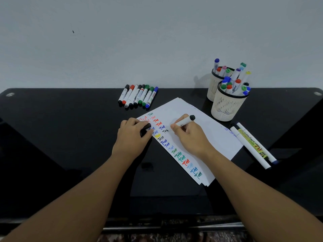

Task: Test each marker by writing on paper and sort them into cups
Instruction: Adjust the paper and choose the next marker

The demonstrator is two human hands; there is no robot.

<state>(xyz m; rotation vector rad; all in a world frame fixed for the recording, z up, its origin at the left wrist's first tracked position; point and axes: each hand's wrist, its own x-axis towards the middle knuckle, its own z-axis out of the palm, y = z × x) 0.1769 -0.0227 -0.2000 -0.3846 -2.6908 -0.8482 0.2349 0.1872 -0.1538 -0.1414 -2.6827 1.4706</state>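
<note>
Uncapped white marker (185, 121) tilted, tip on scribbled paper (201, 130).

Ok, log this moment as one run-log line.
step: testing black marker | right hand: writing on paper | left hand: holds cap, steadies paper | untested row waiting

Single head view, wide-angle, looks forward and down over black table (52, 119); forearms enter from bottom corners, wall fills top.

Both forearms come in bare to the elbow, left hand (132, 135) and right hand (189, 135) without rings, watch or sleeves.
</note>
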